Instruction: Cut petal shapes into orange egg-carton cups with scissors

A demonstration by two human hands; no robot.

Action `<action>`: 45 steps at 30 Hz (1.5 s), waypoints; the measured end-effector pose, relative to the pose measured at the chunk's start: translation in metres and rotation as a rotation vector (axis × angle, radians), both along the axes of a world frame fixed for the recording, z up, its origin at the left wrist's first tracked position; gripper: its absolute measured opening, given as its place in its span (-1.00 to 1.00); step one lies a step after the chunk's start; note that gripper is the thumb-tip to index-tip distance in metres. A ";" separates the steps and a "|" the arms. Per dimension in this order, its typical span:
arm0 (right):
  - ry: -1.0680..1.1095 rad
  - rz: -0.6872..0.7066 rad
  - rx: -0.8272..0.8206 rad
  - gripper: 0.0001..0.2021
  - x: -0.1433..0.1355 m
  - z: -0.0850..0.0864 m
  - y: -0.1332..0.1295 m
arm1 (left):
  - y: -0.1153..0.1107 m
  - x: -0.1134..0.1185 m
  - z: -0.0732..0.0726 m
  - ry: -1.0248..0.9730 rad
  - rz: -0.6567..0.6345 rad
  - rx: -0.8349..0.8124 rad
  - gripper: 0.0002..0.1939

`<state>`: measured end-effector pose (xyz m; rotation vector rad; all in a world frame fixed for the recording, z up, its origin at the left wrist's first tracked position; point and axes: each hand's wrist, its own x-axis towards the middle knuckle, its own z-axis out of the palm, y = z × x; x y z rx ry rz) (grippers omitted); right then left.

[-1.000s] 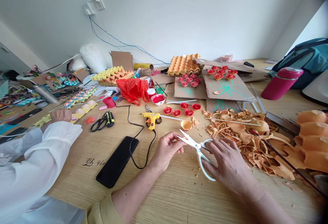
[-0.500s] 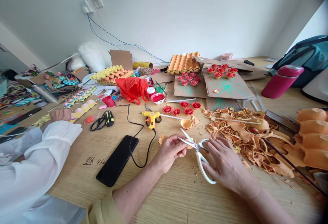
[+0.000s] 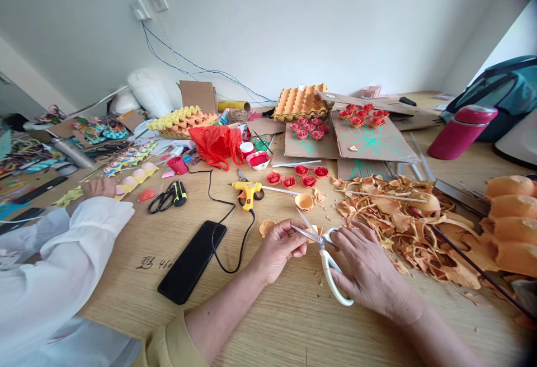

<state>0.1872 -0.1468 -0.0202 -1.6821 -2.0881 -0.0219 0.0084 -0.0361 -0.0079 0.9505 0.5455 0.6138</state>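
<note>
My right hand (image 3: 367,263) is closed on white-handled scissors (image 3: 322,241), its fingers through the loops. The blades stand apart and point left at my left fingertips. My left hand (image 3: 280,248) is pinched shut beside the lower blade; whatever lies between its fingers is too small or hidden to make out. An orange egg-carton piece (image 3: 315,234) shows behind the blades, and I cannot tell if it is held or on the table. Just beyond the hands sits an orange carton cup (image 3: 304,202). Partly behind my left hand lies a petal-shaped cut-out (image 3: 265,227).
Orange scraps (image 3: 390,216) are heaped at right. Red paper roses (image 3: 288,182) lie ahead, near a yellow glue gun (image 3: 248,194) whose cord loops over a black phone (image 3: 191,263). A pink flask (image 3: 461,132) stands far right. Another person's white sleeve (image 3: 75,249) is at left.
Very little differs. The scissors' handles have shifted slightly in my right hand; my left hand keeps its pinch in the same place.
</note>
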 end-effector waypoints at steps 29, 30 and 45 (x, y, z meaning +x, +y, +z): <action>0.131 0.115 -0.004 -0.79 -0.003 0.004 -0.002 | 0.007 -0.005 -0.011 0.007 -0.026 0.102 -0.70; 0.137 0.123 -0.006 -0.79 -0.003 0.003 -0.002 | 0.007 -0.005 -0.011 0.011 -0.027 0.115 -0.70; 0.093 0.104 0.027 -0.81 -0.002 0.000 0.000 | 0.010 -0.007 0.005 0.078 -0.071 0.450 -0.88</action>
